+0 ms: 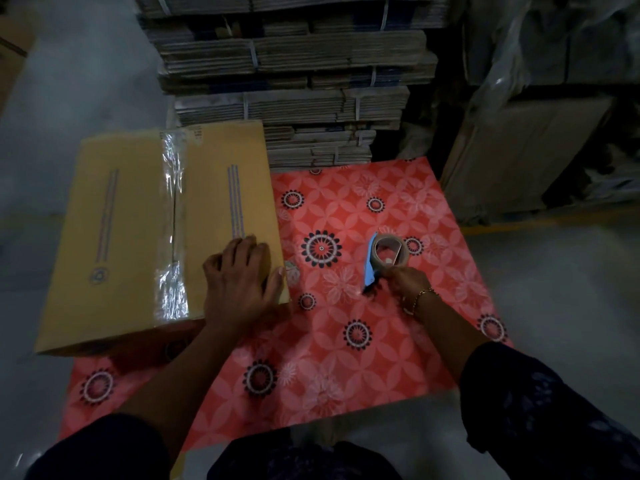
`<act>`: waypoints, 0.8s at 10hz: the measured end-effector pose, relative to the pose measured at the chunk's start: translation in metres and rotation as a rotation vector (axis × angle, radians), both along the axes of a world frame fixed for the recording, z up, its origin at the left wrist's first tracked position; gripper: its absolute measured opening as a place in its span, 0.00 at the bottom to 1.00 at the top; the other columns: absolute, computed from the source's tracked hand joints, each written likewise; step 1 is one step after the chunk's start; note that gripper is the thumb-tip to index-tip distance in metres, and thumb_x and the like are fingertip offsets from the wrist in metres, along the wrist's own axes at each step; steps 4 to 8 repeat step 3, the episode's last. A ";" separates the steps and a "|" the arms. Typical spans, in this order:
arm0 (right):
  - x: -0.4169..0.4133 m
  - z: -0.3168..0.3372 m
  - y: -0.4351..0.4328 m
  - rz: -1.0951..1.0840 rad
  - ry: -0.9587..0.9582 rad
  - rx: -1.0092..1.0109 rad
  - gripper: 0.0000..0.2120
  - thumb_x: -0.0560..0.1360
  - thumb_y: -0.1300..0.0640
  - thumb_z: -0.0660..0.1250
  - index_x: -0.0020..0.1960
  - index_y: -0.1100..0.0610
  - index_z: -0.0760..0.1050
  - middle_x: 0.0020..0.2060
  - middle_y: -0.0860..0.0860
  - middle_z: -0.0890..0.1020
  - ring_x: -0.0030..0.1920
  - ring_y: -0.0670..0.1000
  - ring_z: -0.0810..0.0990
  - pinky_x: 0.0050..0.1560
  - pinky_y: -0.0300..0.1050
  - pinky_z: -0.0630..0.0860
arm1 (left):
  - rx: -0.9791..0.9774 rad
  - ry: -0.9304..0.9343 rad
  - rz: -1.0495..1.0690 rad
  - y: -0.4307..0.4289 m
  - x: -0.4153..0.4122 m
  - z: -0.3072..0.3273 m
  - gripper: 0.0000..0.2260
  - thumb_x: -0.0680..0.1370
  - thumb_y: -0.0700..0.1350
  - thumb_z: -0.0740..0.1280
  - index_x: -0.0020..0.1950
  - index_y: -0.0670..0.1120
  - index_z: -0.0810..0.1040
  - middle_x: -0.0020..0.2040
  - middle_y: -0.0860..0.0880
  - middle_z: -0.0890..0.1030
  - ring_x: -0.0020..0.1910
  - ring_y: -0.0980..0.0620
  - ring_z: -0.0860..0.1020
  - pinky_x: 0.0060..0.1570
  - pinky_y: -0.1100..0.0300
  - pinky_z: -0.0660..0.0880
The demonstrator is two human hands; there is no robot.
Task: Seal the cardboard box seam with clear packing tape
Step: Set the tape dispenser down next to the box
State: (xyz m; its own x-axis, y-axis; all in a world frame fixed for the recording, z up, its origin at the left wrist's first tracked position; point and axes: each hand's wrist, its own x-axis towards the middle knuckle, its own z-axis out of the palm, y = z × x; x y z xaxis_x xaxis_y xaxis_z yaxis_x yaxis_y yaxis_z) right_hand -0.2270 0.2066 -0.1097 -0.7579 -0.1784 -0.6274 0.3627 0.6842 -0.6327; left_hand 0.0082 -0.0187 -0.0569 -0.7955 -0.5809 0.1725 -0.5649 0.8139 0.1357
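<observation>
A tan cardboard box [131, 216] lies at the left, partly on a red patterned mat [346, 306]. A strip of clear packing tape [172, 220] runs along its centre seam from the far edge to the near edge. My left hand [242, 282] rests flat on the box's near right corner, fingers spread, thumb over the edge. To the right, my right hand [405, 282] grips the handle of a blue tape dispenser [375, 265] with a roll of clear tape [391, 252], low over the mat and apart from the box.
Tall stacks of flattened, strapped cardboard [291, 74] stand behind the box and mat. Plastic-wrapped cartons [540, 133] fill the right background. Grey floor [554, 306] surrounds the mat. Another box corner [14, 53] shows at the far left.
</observation>
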 end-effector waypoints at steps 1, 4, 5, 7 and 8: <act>-0.006 0.020 0.008 0.108 0.061 0.032 0.10 0.70 0.48 0.74 0.37 0.53 0.78 0.36 0.55 0.80 0.36 0.54 0.76 0.35 0.43 0.70 | 0.021 0.004 0.005 0.004 0.000 0.004 0.22 0.78 0.60 0.61 0.66 0.48 0.75 0.71 0.46 0.76 0.70 0.43 0.72 0.63 0.42 0.65; -0.027 0.083 0.005 0.422 0.286 0.110 0.17 0.73 0.46 0.69 0.55 0.56 0.79 0.50 0.56 0.83 0.45 0.55 0.79 0.42 0.46 0.70 | -0.014 -0.024 -0.077 -0.013 -0.007 0.028 0.27 0.76 0.62 0.59 0.66 0.46 0.76 0.67 0.45 0.79 0.65 0.44 0.77 0.60 0.43 0.69; -0.027 0.083 0.005 0.422 0.286 0.110 0.17 0.73 0.46 0.69 0.55 0.56 0.79 0.50 0.56 0.83 0.45 0.55 0.79 0.42 0.46 0.70 | -0.014 -0.024 -0.077 -0.013 -0.007 0.028 0.27 0.76 0.62 0.59 0.66 0.46 0.76 0.67 0.45 0.79 0.65 0.44 0.77 0.60 0.43 0.69; -0.027 0.083 0.005 0.422 0.286 0.110 0.17 0.73 0.46 0.69 0.55 0.56 0.79 0.50 0.56 0.83 0.45 0.55 0.79 0.42 0.46 0.70 | -0.014 -0.024 -0.077 -0.013 -0.007 0.028 0.27 0.76 0.62 0.59 0.66 0.46 0.76 0.67 0.45 0.79 0.65 0.44 0.77 0.60 0.43 0.69; -0.027 0.083 0.005 0.422 0.286 0.110 0.17 0.73 0.46 0.69 0.55 0.56 0.79 0.50 0.56 0.83 0.45 0.55 0.79 0.42 0.46 0.70 | -0.014 -0.024 -0.077 -0.013 -0.007 0.028 0.27 0.76 0.62 0.59 0.66 0.46 0.76 0.67 0.45 0.79 0.65 0.44 0.77 0.60 0.43 0.69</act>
